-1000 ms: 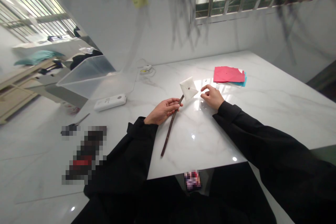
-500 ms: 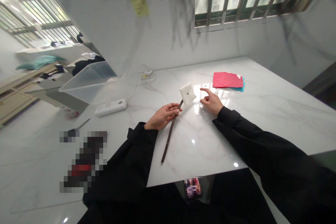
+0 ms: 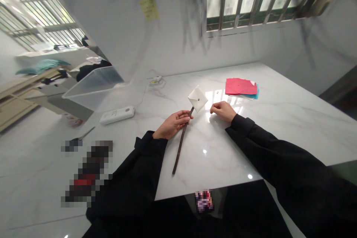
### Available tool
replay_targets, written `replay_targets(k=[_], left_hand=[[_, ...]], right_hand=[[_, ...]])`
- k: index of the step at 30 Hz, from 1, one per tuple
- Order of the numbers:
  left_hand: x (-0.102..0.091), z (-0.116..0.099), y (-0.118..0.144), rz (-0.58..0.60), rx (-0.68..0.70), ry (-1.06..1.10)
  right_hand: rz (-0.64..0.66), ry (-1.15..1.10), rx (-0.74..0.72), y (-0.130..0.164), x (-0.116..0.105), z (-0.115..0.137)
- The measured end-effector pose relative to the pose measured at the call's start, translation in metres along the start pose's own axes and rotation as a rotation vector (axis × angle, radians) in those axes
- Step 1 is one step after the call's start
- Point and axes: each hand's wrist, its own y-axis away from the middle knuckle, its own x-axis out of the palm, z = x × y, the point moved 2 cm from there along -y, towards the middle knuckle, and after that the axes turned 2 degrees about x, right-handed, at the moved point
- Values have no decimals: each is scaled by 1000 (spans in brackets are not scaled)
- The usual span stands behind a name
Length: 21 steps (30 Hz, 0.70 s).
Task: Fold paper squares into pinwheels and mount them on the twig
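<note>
Nearest the camera, two black sleeves reach over the white marble counter [image 3: 279, 119]. The left hand [image 3: 173, 123] has its fingers closed around the upper part of a thin dark stick [image 3: 180, 145], whose lower end rests on the counter toward the near edge. At the top of the stick sits a folded white paper square [image 3: 198, 98], already pinned through its middle by a small dark pin, so the fixing of paper to stick looks done; whether the piece turns freely cannot be told. The right hand [image 3: 222, 110] rests just beside the paper, fingers curled into a loose fist and holding nothing, not touching the paper. Further back lies a stack of coloured paper sheets [image 3: 241, 87], red on top, unused. To the left are a white power strip [image 3: 117, 114] and a clear plastic bin [image 3: 93, 83].
</note>
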Motion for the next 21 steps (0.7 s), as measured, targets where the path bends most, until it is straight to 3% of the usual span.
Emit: replay_targets(k=[8, 14, 21], left_hand=[[1, 0, -1, 19, -14, -8], [3, -1, -1, 28, -17, -11], [3, 0, -1, 20, 1, -17]], right_hand=[[-187, -98, -23, 5, -2, -1], [-27, 85, 5, 0, -5, -1], [-50, 102, -7, 2, -4, 2]])
